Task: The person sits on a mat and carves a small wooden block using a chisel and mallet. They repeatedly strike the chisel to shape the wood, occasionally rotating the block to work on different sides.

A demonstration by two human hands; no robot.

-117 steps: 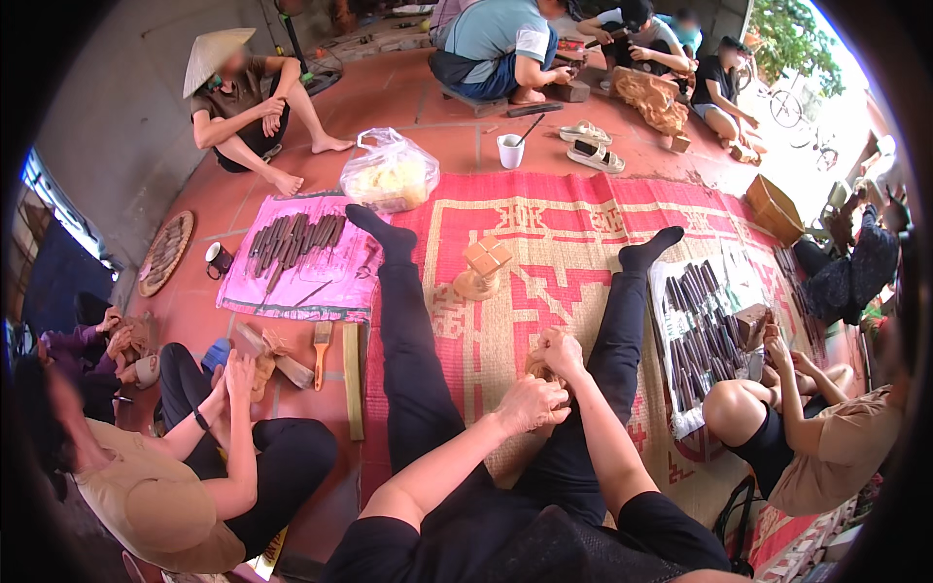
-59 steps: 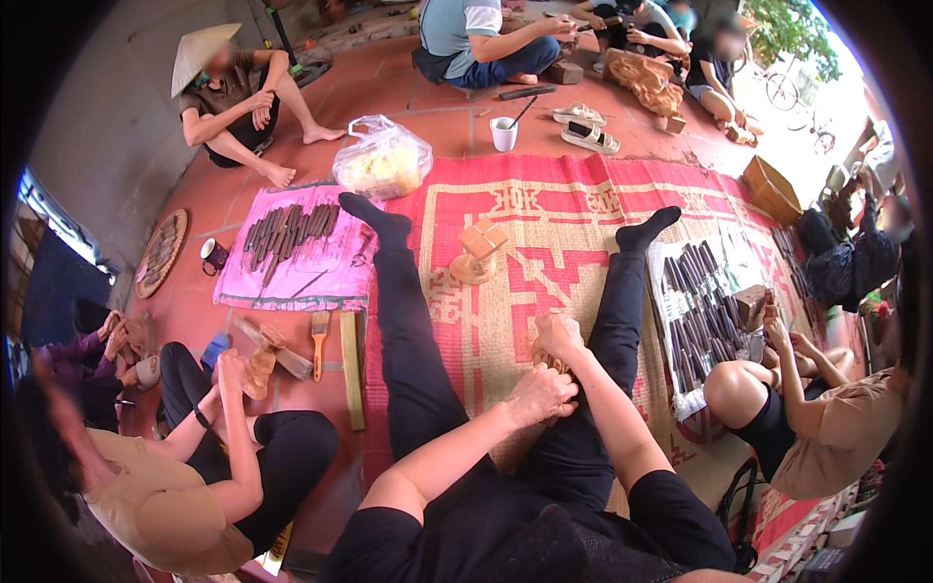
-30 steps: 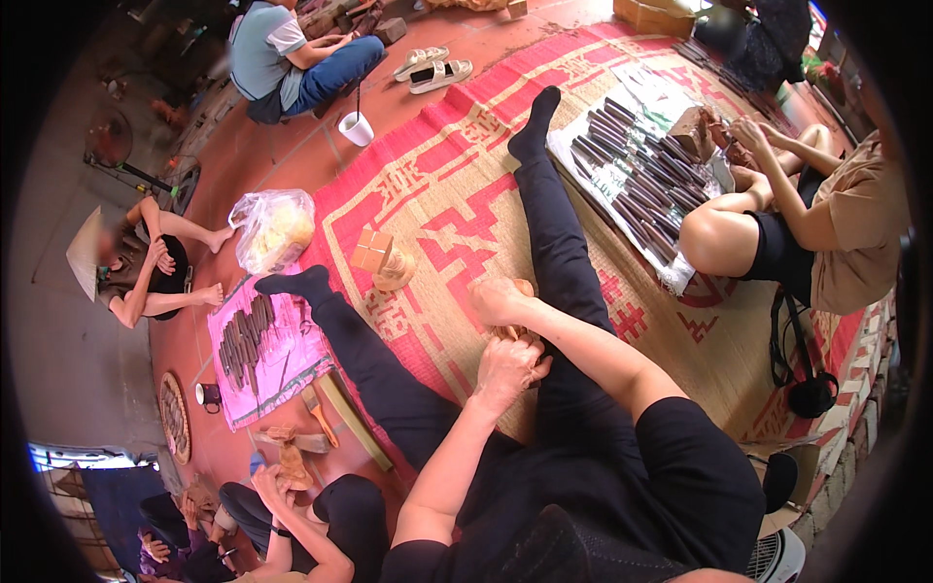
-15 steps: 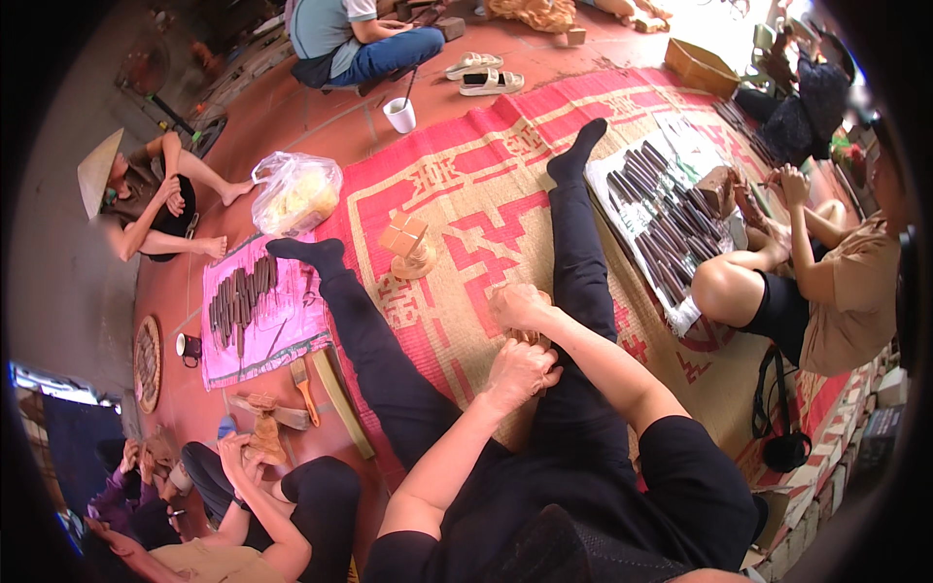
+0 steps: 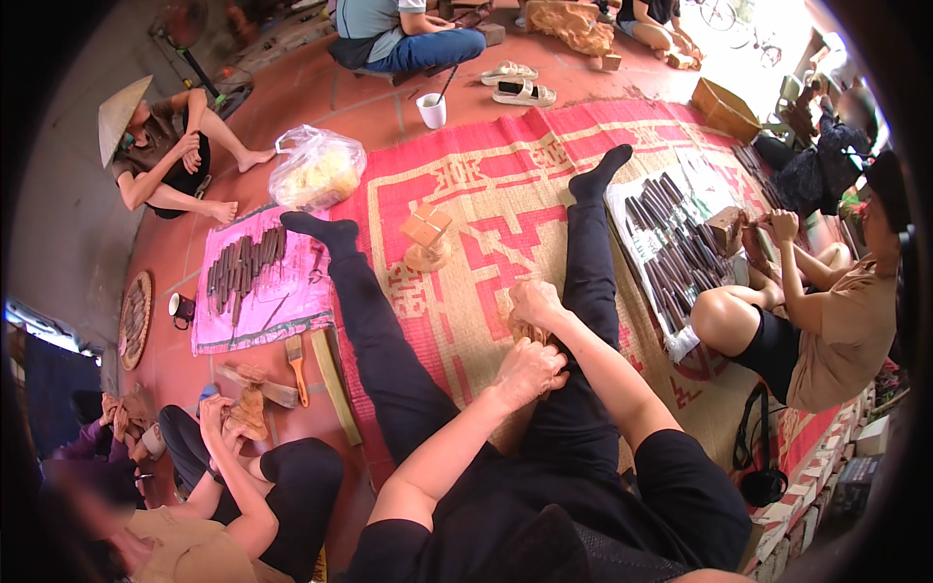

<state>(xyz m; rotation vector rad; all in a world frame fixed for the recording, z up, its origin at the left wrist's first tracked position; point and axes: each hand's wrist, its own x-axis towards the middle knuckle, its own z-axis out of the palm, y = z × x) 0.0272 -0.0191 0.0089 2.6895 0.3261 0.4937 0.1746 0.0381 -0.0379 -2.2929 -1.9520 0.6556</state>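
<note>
Both my hands are closed in front of me, between my outstretched legs in black trousers. My left hand [image 5: 530, 373] is wrapped low around a brown wooden piece [image 5: 526, 330], its knuckles up. Just beyond it, my right hand [image 5: 536, 303] is closed against the same piece from the far side. Most of the piece is covered by my fingers, and I cannot make out whether a tool is in either hand. Farther off on the mat stands a small block-shaped wooden carving [image 5: 427, 233] on a rounded base.
I sit on a red and tan woven mat [image 5: 486, 194]. Chisel-like tools lie on a pink cloth [image 5: 216, 325] at left and a white sheet [image 5: 632, 209] at right. Nearby are a brush [image 5: 297, 369], a plastic bag [image 5: 316, 170] and a white cup [image 5: 431, 111]. Several people sit around.
My view has shifted, so most surroundings sit lower in the picture. My hands stay together, and a little more of the wooden piece shows between them.
</note>
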